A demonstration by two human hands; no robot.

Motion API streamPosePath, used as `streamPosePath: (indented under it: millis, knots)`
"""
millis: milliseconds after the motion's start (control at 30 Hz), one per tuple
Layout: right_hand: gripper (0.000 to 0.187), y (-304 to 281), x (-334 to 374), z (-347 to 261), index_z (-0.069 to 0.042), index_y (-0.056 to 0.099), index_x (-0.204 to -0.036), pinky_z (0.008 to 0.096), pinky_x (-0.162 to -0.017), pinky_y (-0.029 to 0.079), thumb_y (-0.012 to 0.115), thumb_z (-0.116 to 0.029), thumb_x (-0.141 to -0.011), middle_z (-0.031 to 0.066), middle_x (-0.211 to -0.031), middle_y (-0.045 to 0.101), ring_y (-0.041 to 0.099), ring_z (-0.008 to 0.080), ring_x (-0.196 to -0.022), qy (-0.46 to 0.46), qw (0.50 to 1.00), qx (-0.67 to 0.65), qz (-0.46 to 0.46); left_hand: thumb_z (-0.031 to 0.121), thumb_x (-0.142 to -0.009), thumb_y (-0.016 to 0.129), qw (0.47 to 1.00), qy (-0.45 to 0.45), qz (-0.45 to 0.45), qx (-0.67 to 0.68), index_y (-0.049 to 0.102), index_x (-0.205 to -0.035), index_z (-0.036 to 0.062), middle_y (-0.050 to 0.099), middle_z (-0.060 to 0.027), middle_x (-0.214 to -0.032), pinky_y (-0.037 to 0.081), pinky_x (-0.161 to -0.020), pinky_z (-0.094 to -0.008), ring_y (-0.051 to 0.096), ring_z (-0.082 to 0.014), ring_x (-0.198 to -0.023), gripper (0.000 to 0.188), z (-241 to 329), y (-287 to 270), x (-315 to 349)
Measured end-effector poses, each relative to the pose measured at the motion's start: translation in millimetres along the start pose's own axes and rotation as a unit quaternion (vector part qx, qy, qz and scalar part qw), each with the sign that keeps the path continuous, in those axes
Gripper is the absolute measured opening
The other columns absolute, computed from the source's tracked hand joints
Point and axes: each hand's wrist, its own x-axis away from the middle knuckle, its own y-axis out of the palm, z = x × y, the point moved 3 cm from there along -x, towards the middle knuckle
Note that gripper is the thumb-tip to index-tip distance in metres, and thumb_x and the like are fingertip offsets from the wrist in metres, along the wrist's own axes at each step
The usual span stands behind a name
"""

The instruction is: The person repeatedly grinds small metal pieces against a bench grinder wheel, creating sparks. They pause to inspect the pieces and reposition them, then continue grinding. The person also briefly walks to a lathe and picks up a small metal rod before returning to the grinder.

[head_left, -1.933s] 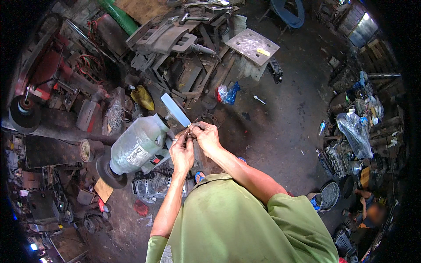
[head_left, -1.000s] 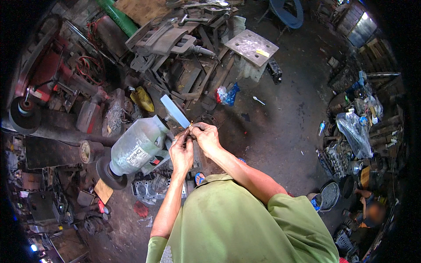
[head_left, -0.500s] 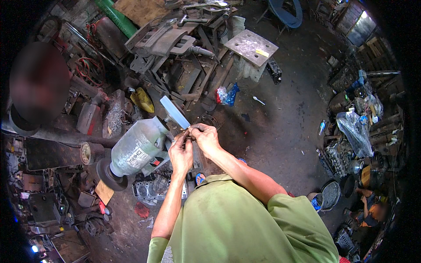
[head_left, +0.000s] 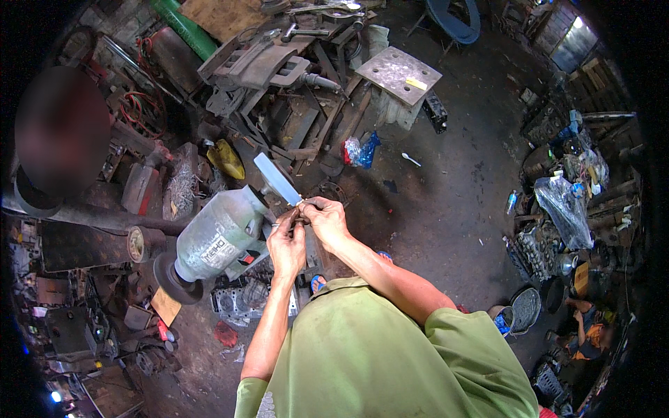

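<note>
A grey-green bench grinder (head_left: 217,228) stands in front of me to the left. Its pale bluish grinding wheel (head_left: 277,179) faces my fingers, and a dark wheel (head_left: 178,277) sits at its other end. My left hand (head_left: 286,244) and my right hand (head_left: 325,219) meet at the lower edge of the pale wheel. Both have their fingers pinched around a small dark piece, mostly covered by the fingers, so its kind does not show. A small bright spot (head_left: 300,202) shows where fingertips and wheel edge come together.
Beyond the grinder stands a cluttered metal workbench (head_left: 279,70) with a hammer (head_left: 303,32). A square steel plate (head_left: 399,74) rests on a stand. An engine cylinder head (head_left: 240,303) lies below the grinder. At far right, another person (head_left: 591,338) sits near metal parts.
Both hands keep almost the same place at the wheel, with only a slight shift of the fingers. The bright spot at the wheel's edge looks a little larger now.
</note>
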Motion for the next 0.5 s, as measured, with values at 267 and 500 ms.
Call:
streamPosePath:
  millis: [267, 500]
  knots:
    - [0.012, -2.2, 1.0, -6.9, 0.005, 0.067, -0.092, 0.0251, -0.060, 0.047, 0.060, -0.005, -0.090, 0.0059, -0.080, 0.067, 0.058, 0.0103, -0.068, -0.001, 1.000, 0.007, 0.004, 0.009, -0.088, 0.060, 1.000, 0.005, 0.000, -0.009, 0.066, -0.116, 0.0051, 0.068, -0.0147, -0.106, 0.051, -0.077, -0.0292, 0.067, -0.0192, -0.090, 0.029, -1.5, 2.9, -1.9]
    - [0.013, -2.8, -0.6, -3.4, 0.006, 0.068, -0.092, 0.0256, -0.064, 0.049, 0.060, -0.004, -0.088, 0.0072, -0.081, 0.067, 0.060, 0.0117, -0.070, 0.000, 1.000, 0.003, -0.002, 0.008, -0.088, 0.059, 1.000, -0.008, -0.006, -0.011, 0.066, -0.116, 0.0042, 0.068, -0.0140, -0.105, 0.052, -0.075, -0.0281, 0.067, -0.0183, -0.090, 0.029, 2.1, 2.4, -1.5]
